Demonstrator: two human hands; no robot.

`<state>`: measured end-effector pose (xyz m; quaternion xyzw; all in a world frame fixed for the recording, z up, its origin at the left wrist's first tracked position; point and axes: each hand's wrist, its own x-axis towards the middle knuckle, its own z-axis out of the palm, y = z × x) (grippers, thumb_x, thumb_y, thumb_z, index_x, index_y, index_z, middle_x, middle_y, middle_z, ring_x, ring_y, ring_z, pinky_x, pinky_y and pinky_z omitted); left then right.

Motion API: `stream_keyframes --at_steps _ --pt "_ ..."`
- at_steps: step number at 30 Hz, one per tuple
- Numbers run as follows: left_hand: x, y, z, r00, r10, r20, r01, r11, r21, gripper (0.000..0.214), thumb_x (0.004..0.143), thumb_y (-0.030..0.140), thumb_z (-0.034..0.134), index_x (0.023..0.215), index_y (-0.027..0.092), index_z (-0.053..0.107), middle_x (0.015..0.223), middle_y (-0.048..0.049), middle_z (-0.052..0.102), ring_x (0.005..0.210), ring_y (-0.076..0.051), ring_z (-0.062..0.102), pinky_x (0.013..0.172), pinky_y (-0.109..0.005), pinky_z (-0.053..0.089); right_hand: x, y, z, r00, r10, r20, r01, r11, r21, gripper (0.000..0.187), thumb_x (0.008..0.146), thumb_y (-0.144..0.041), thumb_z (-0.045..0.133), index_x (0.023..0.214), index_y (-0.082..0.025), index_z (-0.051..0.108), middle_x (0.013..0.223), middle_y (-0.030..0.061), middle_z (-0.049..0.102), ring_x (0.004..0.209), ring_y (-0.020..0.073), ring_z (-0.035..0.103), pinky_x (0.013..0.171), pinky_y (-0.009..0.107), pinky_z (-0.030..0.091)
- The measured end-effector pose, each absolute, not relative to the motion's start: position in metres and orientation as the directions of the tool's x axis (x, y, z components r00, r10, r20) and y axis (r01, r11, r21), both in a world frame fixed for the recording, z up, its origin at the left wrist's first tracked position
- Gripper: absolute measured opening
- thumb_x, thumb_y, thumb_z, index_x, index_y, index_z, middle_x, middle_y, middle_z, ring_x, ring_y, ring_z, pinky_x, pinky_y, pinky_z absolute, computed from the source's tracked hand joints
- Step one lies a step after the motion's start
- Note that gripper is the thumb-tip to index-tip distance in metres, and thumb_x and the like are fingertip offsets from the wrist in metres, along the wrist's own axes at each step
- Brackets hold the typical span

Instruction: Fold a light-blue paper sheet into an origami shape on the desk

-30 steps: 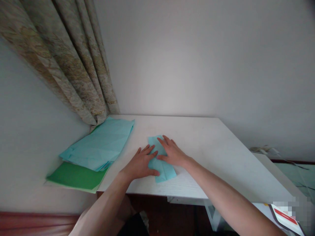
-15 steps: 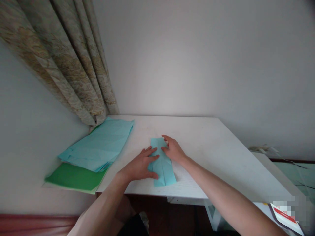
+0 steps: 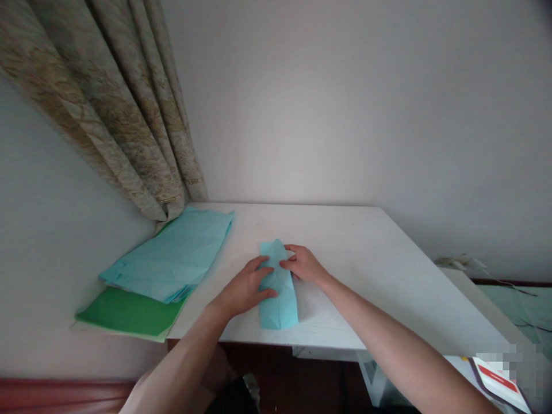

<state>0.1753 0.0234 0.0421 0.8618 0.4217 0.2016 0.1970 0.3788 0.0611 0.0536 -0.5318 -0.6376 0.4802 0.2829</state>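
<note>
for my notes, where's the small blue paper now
In the head view, the small blue paper lies on the white table, right of the blue stack, left hand on it, right hand at its right edge.

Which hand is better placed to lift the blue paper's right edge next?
Probably the right hand: its thumb and fingers are at that edge of the blue paper, whereas the left hand lies with spread fingers over the opposite side.

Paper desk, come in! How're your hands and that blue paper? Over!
Left hand on blue paper strip; right hand at its right edge. Strip creased, on white table. Blue stack at left, out of the way.
</note>
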Motion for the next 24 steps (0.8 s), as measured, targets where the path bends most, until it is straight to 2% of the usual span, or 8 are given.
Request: stream_keyframes --at_steps 3,7,10,14,17,20,24 --pt "0.177 0.024 0.041 0.513 0.82 0.255 0.632 -0.562 0.534 0.037 0.078 0.038 0.065 0.111 0.02 0.06 0.129 -0.0115 0.049 0.121 -0.027 0.047 0.102 -0.042 0.039 0.377 0.06 0.055 -0.308 0.931 -0.193 0.286 -0.103 -0.953 0.031 0.07 -0.018 0.063 0.101 -0.014 0.063 0.051 -0.0022 0.06 0.035 0.0093 0.045 0.038 0.022 0.032" --pt "0.179 0.025 0.043 0.405 0.839 0.362 0.633 -0.544 0.552 0.024 0.079 0.035 0.065 0.099 0.021 0.06 0.116 -0.0093 0.051 0.112 -0.026 0.051 0.096 -0.045 0.043 0.374 0.06 0.058 -0.245 0.952 -0.185 0.085 -0.169 -0.982 0.021 0.065 -0.021 0.069 0.085 -0.014 0.067 0.058 0.0017 0.064 0.044 0.011 0.051 0.043 0.023 0.036" --pt "0.178 0.028 0.045 0.34 0.839 0.425 0.621 -0.539 0.568 0.017 0.082 0.034 0.062 0.091 0.021 0.06 0.107 -0.0083 0.054 0.105 -0.024 0.053 0.093 -0.045 0.045 0.374 0.061 0.06 -0.209 0.967 -0.148 -0.1 -0.172 -0.98 0.023 0.063 -0.024 0.071 0.084 -0.014 0.068 0.07 0.005 0.069 0.056 0.0146 0.059 0.055 0.027 0.044" --pt "0.177 0.03 0.049 0.294 0.849 0.438 0.563 -0.525 0.639 0.017 0.084 0.034 0.057 0.092 0.02 0.061 0.095 -0.0069 0.06 0.095 -0.022 0.057 0.087 -0.04 0.047 0.376 0.063 0.061 -0.223 0.969 -0.107 -0.266 -0.166 -0.949 0.027 0.063 -0.026 0.073 0.087 -0.014 0.067 0.075 0.0051 0.07 0.062 0.0163 0.061 0.063 0.03 0.047" --pt "0.18 0.027 0.053 0.271 0.896 0.351 0.47 -0.442 0.764 0.023 0.085 0.038 0.054 0.098 0.02 0.061 0.097 -0.0063 0.064 0.091 -0.02 0.06 0.082 -0.035 0.049 0.374 0.061 0.063 -0.315 0.947 -0.059 -0.31 -0.162 -0.937 0.031 0.064 -0.028 0.075 0.091 -0.015 0.066 0.077 0.0046 0.07 0.067 0.017 0.062 0.069 0.031 0.047" --pt "0.184 0.025 0.057 0.262 0.937 0.23 0.354 -0.315 0.88 0.028 0.085 0.04 0.053 0.101 0.019 0.06 0.097 -0.0056 0.066 0.084 -0.018 0.063 0.074 -0.029 0.049 0.371 0.056 0.063 -0.42 0.907 -0.034 -0.28 -0.165 -0.946 0.038 0.064 -0.031 0.076 0.097 -0.016 0.065 0.077 0.0041 0.07 0.071 0.0179 0.064 0.075 0.034 0.047" --pt "0.185 0.027 0.059 0.214 0.965 0.154 0.334 -0.22 0.916 0.025 0.084 0.039 0.052 0.088 0.017 0.063 0.075 -0.0016 0.064 0.066 -0.015 0.058 0.059 -0.024 0.043 0.368 0.055 0.06 -0.468 0.884 0.002 -0.177 -0.092 -0.98 0.035 0.067 -0.036 0.074 0.095 -0.016 0.066 0.075 0.004 0.069 0.07 0.0169 0.062 0.072 0.033 0.046"
